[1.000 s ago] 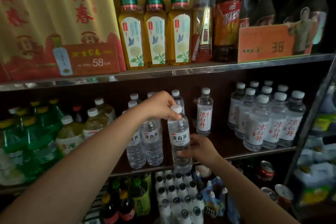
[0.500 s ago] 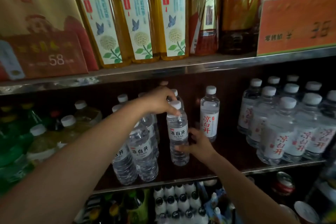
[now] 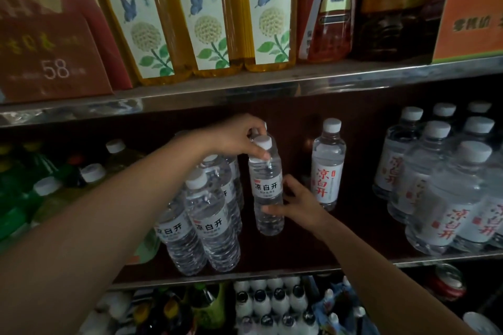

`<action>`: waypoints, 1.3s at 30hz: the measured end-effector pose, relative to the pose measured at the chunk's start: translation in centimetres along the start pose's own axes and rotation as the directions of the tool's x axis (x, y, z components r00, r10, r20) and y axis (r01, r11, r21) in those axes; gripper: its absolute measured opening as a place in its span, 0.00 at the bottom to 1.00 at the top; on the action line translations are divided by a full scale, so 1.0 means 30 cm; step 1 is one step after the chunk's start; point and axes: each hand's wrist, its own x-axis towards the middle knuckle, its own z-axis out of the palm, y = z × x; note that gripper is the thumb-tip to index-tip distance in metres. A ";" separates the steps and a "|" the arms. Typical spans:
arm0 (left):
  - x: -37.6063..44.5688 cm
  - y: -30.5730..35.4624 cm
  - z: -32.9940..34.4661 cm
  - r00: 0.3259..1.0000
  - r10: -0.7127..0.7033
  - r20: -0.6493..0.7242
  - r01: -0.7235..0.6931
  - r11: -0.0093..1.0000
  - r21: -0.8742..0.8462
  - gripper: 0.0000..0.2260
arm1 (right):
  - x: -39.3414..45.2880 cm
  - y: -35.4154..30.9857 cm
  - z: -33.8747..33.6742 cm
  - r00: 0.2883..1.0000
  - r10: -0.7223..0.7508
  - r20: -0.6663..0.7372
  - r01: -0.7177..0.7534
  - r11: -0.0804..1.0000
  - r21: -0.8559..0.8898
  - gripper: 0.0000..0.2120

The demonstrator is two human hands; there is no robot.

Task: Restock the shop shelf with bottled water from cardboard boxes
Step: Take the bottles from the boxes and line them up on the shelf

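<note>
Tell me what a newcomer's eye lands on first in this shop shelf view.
First, the water bottle in the middle of the centre shelf, the left hand gripping its cap and the right hand holding its lower body. Then the tall yellow tea bottles on the shelf above it.

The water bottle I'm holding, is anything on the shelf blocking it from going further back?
Nothing visible does. The water bottle, held by the left hand and right hand, has dark bare shelf behind it, between the black-label bottles and the red-label bottle.
</note>
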 end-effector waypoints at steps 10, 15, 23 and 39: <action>-0.055 -0.008 -0.024 0.999 -0.049 -0.001 0.049 0.998 0.031 0.10 | 0.010 0.004 0.080 0.999 -0.042 -0.010 0.043 0.998 0.054 0.24; -0.061 -0.001 -0.012 0.996 -0.081 -0.023 0.082 0.994 0.067 0.11 | 0.004 -0.001 0.075 0.998 -0.067 -0.009 0.067 0.998 0.013 0.27; -0.098 0.045 -0.012 0.991 -0.103 -0.086 0.120 0.967 0.225 0.18 | -0.014 -0.011 0.063 0.999 -0.038 -0.020 0.034 0.986 -0.163 0.32; -0.239 0.081 0.037 0.943 -0.076 -0.325 0.130 0.980 0.149 0.28 | -0.119 -0.089 0.098 0.986 -0.021 -0.163 -0.042 0.926 -0.375 0.29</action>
